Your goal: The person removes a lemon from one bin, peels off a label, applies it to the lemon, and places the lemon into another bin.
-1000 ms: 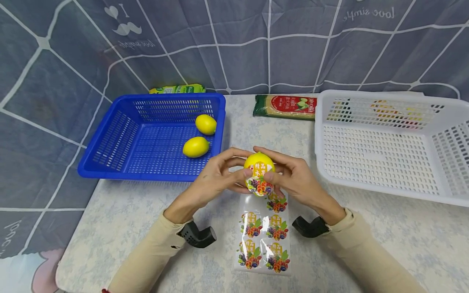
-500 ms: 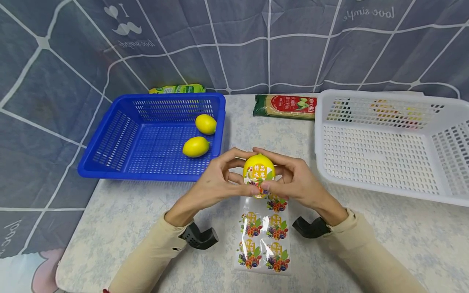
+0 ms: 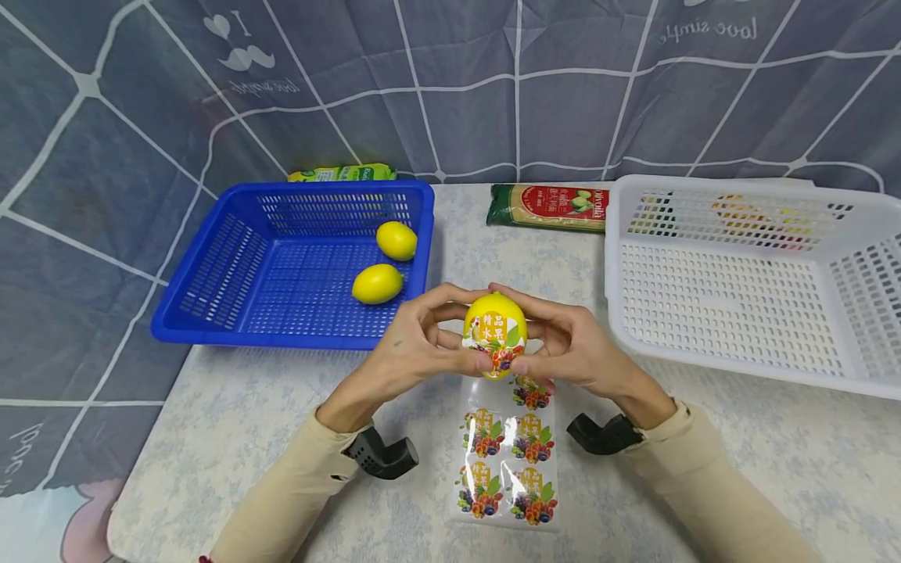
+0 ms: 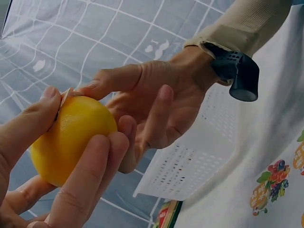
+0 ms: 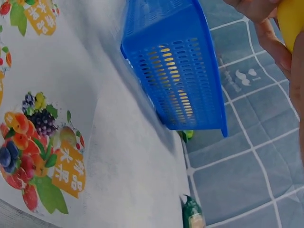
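While raised just above the sticker sheet [image 3: 508,450] on the counter [image 3: 232,422], lemon [image 3: 495,332] gripped between left hand [image 3: 415,348] and right hand [image 3: 573,348], both curled around it, thumbs pressing fruit sticker [image 3: 494,344] onto peel; blue basket [image 3: 211,266] left, white basket [image 3: 739,297] right.

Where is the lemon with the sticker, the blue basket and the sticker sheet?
lemon [image 3: 495,313], head view, bare yellow top.
blue basket [image 3: 211,258], head view, left wall.
sticker sheet [image 3: 505,461], head view, middle of the sheet.
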`<state>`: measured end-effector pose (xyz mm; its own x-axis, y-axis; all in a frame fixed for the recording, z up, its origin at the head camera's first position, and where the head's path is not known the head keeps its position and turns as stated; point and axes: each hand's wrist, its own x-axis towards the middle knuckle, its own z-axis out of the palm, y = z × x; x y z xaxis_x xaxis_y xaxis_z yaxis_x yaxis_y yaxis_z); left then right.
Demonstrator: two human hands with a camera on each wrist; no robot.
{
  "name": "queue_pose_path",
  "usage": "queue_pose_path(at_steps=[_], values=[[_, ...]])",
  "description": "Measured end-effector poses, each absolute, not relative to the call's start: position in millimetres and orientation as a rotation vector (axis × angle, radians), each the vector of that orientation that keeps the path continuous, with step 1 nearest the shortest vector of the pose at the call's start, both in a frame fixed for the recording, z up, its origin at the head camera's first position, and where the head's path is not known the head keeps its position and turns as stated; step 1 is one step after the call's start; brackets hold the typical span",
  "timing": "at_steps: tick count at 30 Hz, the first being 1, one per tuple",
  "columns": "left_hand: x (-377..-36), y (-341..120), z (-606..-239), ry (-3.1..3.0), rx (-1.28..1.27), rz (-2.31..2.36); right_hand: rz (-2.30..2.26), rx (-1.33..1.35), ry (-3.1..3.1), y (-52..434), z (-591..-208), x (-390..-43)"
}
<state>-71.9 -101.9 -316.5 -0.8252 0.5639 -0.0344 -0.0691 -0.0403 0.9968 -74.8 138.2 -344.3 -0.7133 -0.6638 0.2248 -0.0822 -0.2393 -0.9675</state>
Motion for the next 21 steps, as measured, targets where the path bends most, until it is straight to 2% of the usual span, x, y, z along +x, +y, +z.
queue_pose_path(at_steps=[8, 21], values=[[-71, -100, -318, 1.877, 0.538, 1.919, -2.006, -0.742, 1.772, 128, -339, -71], [-73, -103, -317, 1.69, 0.56, 1.988, -1.992, -0.782, 1.844, 127, -339, -70]])
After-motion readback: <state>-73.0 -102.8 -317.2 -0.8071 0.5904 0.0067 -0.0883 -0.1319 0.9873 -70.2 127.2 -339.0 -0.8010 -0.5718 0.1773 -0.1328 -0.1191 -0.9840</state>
